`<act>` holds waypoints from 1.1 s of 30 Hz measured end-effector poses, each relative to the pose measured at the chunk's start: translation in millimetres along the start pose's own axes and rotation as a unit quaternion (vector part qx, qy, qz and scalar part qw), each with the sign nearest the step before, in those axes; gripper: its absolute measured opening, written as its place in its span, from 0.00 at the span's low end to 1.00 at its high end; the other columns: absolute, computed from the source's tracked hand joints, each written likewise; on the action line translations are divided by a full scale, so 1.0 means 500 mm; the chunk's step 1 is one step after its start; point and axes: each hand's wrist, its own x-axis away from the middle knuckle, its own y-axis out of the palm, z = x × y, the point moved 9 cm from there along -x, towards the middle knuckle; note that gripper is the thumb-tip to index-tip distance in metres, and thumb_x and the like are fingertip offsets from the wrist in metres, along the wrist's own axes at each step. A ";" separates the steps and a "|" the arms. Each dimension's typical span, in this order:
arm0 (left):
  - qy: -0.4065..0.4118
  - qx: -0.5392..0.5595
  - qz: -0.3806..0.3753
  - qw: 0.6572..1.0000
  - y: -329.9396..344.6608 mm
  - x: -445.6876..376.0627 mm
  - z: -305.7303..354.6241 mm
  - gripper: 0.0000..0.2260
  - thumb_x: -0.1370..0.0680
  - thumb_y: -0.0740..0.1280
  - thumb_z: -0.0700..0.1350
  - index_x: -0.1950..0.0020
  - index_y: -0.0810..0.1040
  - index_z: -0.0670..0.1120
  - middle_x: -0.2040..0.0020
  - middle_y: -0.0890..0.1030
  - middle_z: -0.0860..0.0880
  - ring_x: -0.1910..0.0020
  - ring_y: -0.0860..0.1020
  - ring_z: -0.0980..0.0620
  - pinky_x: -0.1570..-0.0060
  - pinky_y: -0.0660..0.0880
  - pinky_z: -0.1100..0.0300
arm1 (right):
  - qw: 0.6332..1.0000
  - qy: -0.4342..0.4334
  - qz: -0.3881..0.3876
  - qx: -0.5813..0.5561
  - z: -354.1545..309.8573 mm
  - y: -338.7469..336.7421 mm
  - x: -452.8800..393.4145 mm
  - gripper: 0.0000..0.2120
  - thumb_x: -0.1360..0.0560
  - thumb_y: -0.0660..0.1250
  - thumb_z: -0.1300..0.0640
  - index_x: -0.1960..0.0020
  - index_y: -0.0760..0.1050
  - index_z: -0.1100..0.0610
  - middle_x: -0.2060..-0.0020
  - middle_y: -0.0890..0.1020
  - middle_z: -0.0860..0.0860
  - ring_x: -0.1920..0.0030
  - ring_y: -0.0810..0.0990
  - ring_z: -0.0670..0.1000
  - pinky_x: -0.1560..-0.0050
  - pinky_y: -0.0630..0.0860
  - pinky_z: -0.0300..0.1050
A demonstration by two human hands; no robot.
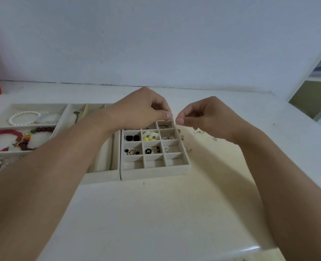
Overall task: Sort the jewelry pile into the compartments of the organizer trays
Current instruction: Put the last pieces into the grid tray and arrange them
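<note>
Above the far right corner of the grid tray (155,167) on the bench (155,213), left hand (144,108) and right hand (203,114) each pinch a tiny pale piece (174,120), best lowered slowly into one cell.

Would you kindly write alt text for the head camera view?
Both hands, the left hand and right hand, pinch a tiny pale item above the small-compartment tray on a white table. Bracelets lie in a larger tray to the left.
</note>
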 end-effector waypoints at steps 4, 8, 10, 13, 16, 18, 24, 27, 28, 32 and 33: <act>-0.019 -0.058 -0.051 0.997 0.006 0.008 -0.005 0.03 0.24 0.73 0.48 0.57 0.85 0.53 0.72 0.78 0.63 0.75 0.72 0.65 0.72 0.67 0.74 | 0.989 -0.026 -0.086 0.115 -0.016 0.046 0.011 0.03 0.26 0.75 0.53 0.58 0.86 0.47 0.74 0.76 0.42 0.71 0.68 0.44 0.69 0.64 0.33; -0.041 -0.104 -0.090 0.990 0.020 0.012 -0.013 0.02 0.26 0.75 0.50 0.58 0.86 0.54 0.70 0.80 0.59 0.72 0.73 0.61 0.66 0.70 0.64 | 0.975 -0.011 -0.116 0.189 -0.014 0.075 0.017 0.04 0.25 0.73 0.55 0.57 0.85 0.47 0.78 0.72 0.42 0.74 0.69 0.43 0.71 0.65 0.32; -0.044 -0.117 -0.099 0.987 0.026 0.014 -0.013 0.02 0.26 0.76 0.50 0.59 0.86 0.54 0.71 0.78 0.61 0.72 0.72 0.62 0.66 0.69 0.64 | 0.971 -0.010 -0.116 0.211 -0.016 0.076 0.020 0.05 0.23 0.72 0.56 0.56 0.84 0.48 0.80 0.72 0.40 0.74 0.71 0.41 0.71 0.65 0.30; -0.045 -0.126 -0.107 0.985 0.032 0.014 -0.012 0.02 0.26 0.76 0.50 0.59 0.86 0.54 0.70 0.78 0.60 0.70 0.73 0.62 0.65 0.69 0.64 | 0.963 -0.015 -0.118 0.241 -0.022 0.081 0.023 0.08 0.23 0.70 0.55 0.57 0.82 0.43 0.79 0.73 0.37 0.72 0.72 0.38 0.70 0.66 0.30; -0.047 -0.123 -0.102 0.986 0.030 0.012 -0.015 0.03 0.27 0.76 0.50 0.58 0.86 0.53 0.68 0.79 0.58 0.69 0.73 0.59 0.65 0.69 0.63 | 0.958 -0.016 -0.130 0.255 -0.025 0.086 0.026 0.09 0.23 0.70 0.54 0.59 0.80 0.42 0.78 0.73 0.35 0.70 0.72 0.38 0.69 0.66 0.31; -0.047 -0.120 -0.097 0.987 0.027 0.010 -0.017 0.02 0.26 0.76 0.51 0.58 0.86 0.53 0.67 0.80 0.57 0.70 0.73 0.60 0.65 0.68 0.64 | 0.955 -0.016 -0.134 0.263 -0.025 0.090 0.028 0.08 0.23 0.70 0.52 0.59 0.80 0.42 0.77 0.73 0.32 0.70 0.72 0.37 0.70 0.65 0.34; -0.041 -0.116 -0.071 0.990 0.011 0.000 -0.030 0.02 0.25 0.75 0.49 0.58 0.86 0.54 0.71 0.79 0.62 0.74 0.73 0.66 0.68 0.67 0.66 | 0.953 -0.027 -0.120 0.278 -0.028 0.093 0.025 0.06 0.25 0.71 0.49 0.61 0.80 0.42 0.75 0.74 0.31 0.69 0.73 0.37 0.67 0.63 0.38; -0.040 -0.114 -0.063 0.991 0.008 -0.004 -0.036 0.02 0.25 0.75 0.49 0.58 0.86 0.54 0.70 0.79 0.66 0.70 0.75 0.67 0.67 0.66 0.68 | 0.950 -0.034 -0.113 0.290 -0.028 0.094 0.024 0.06 0.26 0.71 0.49 0.61 0.80 0.42 0.73 0.74 0.29 0.67 0.74 0.36 0.66 0.66 0.40; -0.040 -0.113 -0.062 0.991 0.008 -0.005 -0.037 0.02 0.25 0.75 0.49 0.57 0.86 0.54 0.71 0.79 0.68 0.69 0.76 0.68 0.66 0.67 0.68 | 0.949 -0.036 -0.108 0.294 -0.028 0.093 0.024 0.06 0.26 0.71 0.49 0.62 0.80 0.41 0.72 0.74 0.28 0.66 0.74 0.35 0.65 0.66 0.40; -0.034 -0.107 -0.063 0.992 0.009 -0.007 -0.036 0.01 0.25 0.75 0.49 0.55 0.86 0.53 0.70 0.79 0.67 0.67 0.76 0.68 0.64 0.67 0.67 | 0.950 -0.039 -0.106 0.292 -0.027 0.092 0.022 0.04 0.26 0.71 0.48 0.60 0.81 0.41 0.73 0.73 0.28 0.67 0.73 0.35 0.64 0.67 0.41; -0.034 -0.106 -0.061 0.992 0.009 -0.007 -0.035 0.01 0.25 0.75 0.49 0.55 0.86 0.53 0.68 0.79 0.65 0.65 0.77 0.67 0.63 0.68 0.67 | 0.951 -0.041 -0.106 0.287 -0.029 0.092 0.022 0.04 0.26 0.72 0.47 0.59 0.82 0.41 0.73 0.74 0.29 0.67 0.73 0.36 0.65 0.67 0.41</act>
